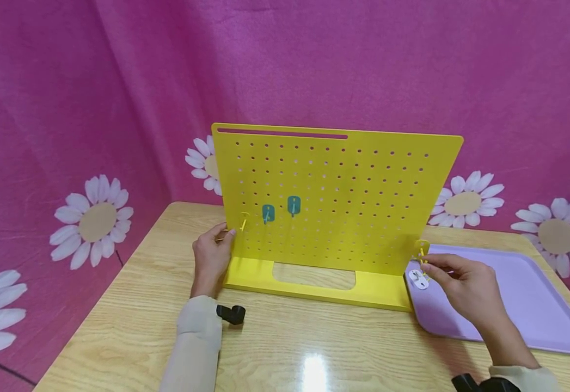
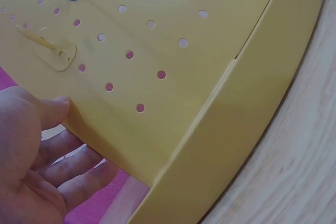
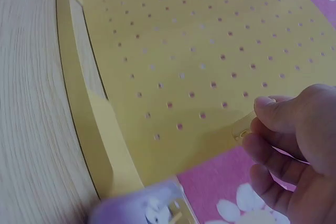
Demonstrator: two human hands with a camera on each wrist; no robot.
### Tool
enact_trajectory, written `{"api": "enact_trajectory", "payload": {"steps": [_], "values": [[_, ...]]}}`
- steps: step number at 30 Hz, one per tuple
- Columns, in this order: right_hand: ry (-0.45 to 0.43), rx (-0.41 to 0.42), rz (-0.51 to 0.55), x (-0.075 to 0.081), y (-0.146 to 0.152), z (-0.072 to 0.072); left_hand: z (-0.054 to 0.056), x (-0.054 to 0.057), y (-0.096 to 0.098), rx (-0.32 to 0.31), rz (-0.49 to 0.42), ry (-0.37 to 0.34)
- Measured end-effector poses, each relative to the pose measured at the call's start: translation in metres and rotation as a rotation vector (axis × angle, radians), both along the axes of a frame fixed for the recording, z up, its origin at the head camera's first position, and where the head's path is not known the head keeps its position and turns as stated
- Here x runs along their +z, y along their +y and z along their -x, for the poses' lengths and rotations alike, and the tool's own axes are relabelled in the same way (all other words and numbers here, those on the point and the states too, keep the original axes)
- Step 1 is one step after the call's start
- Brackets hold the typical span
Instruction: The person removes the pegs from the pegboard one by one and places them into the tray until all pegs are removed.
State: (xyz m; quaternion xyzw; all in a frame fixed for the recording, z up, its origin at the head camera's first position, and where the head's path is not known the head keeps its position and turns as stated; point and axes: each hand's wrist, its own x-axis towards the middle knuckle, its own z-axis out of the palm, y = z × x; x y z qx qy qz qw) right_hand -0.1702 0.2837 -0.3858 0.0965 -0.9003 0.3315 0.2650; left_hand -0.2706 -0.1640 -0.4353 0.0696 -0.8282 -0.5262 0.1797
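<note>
A yellow pegboard [image 1: 378, 218] stands upright on its yellow base. My left hand [image 1: 211, 256] grips its left edge low down, the thumb [image 2: 55, 111] on the front and the other fingers behind. Close to that thumb a yellow hook [image 2: 60, 56] sits on the board, and two teal hooks, one lower [image 1: 268, 213] and one higher [image 1: 293, 205], are fixed to its right. By the board's lower right side, my right hand [image 1: 471, 291] pinches another yellow hook [image 1: 422, 247] between thumb and fingers. Part of this hook is hidden by the fingers.
A purple tray [image 1: 525, 294] lies right of the board, on the wooden table [image 1: 275, 337]. A white hook [image 1: 418, 280] rests at its left side, with something yellow beside it. Behind hangs a pink cloth [image 1: 338, 65] with daisies.
</note>
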Motion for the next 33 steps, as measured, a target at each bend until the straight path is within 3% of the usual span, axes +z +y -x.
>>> {"api": "enact_trajectory", "payload": {"steps": [12, 33], "values": [[-0.131, -0.114, -0.086, -0.008, 0.041, 0.013, 0.001, 0.000, -0.001, -0.001, -0.002, 0.009], [-0.335, -0.172, -0.114, -0.044, 0.070, 0.050, 0.000, -0.002, -0.001, 0.003, -0.010, -0.022]]}}
